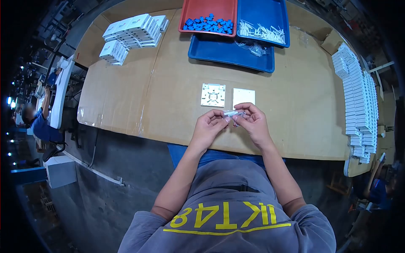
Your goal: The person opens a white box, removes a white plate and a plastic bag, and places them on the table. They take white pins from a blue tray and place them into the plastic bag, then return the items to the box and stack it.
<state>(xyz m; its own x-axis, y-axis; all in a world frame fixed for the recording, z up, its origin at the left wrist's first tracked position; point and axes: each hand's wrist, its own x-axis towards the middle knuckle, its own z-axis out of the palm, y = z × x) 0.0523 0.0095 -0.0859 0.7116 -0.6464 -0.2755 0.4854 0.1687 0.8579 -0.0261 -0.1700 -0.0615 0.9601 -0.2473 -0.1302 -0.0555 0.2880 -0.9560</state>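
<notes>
Between my two hands is a small clear plastic bag with white content inside, too small to make out. My left hand pinches its left end between thumb and fingers. On the other side, my right hand has its thumb and fingers closed on the right end. Just beyond the hands lies a square white plate, partly covered by my right fingers. To its left is a square white frame with a round pattern in its middle, lying flat on the cardboard-covered table.
A red tray holds blue pieces, and a blue tray holds white sticks. Below them, another blue tray contains clear plastic. White boxed units are stacked at left and right. Other people sit at both sides.
</notes>
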